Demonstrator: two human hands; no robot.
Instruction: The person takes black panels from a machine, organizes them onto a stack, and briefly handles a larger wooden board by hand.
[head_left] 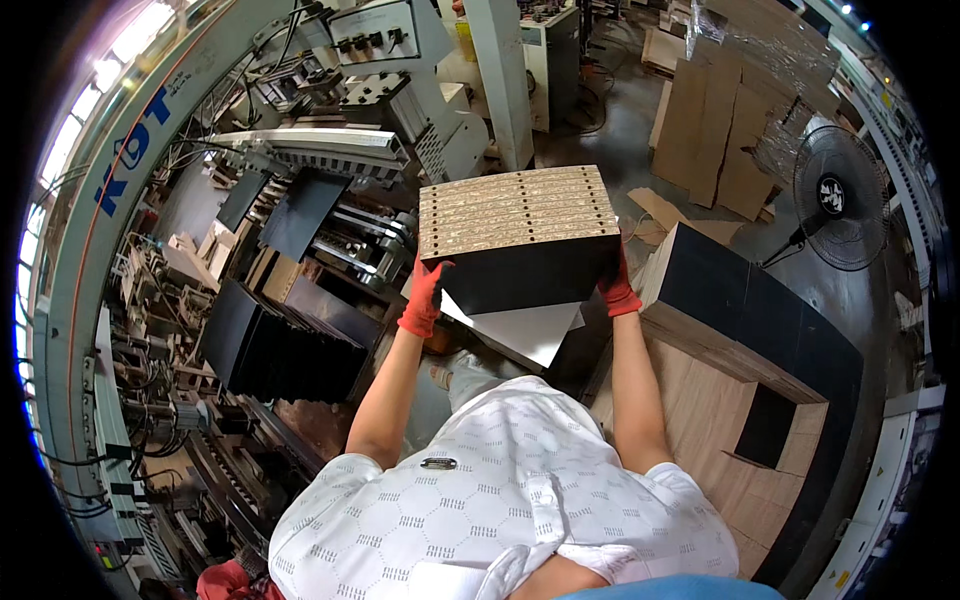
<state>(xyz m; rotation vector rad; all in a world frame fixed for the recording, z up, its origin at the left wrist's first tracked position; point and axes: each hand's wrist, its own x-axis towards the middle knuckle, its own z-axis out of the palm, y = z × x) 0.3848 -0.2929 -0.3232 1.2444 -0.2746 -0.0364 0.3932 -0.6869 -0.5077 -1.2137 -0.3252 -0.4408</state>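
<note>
1. White cloth with a small grey pattern, the person's shirt (500, 490), is seen closest, at the bottom of the view.
2. Two bare forearms are stretched forward from it, and red gloves are worn on both hands.
3. A stack of flat boards (520, 235) is held up in the middle of the view, in front of the chest. Its sides are black and smooth. Its top is pale, rough pressed wood with rows of small round holes.
4. The left hand (424, 298) is pressed flat against the stack's left side, fingers together and pointing up.
5. The right hand (617, 287) is pressed on the right side. Its fingers are partly hidden, so their shape cannot be told.
6. A white sheet (530, 335) is seen just under the stack.
7. A big pile of brown and black boards (760, 340) is stood on the right, close to the right arm.
8. More black panels (280, 350) are leaned on the left, near a grey machine (330, 150).
9. A black fan (838, 197) and brown cardboard sheets (715, 130) are set farther back on the right.
</note>
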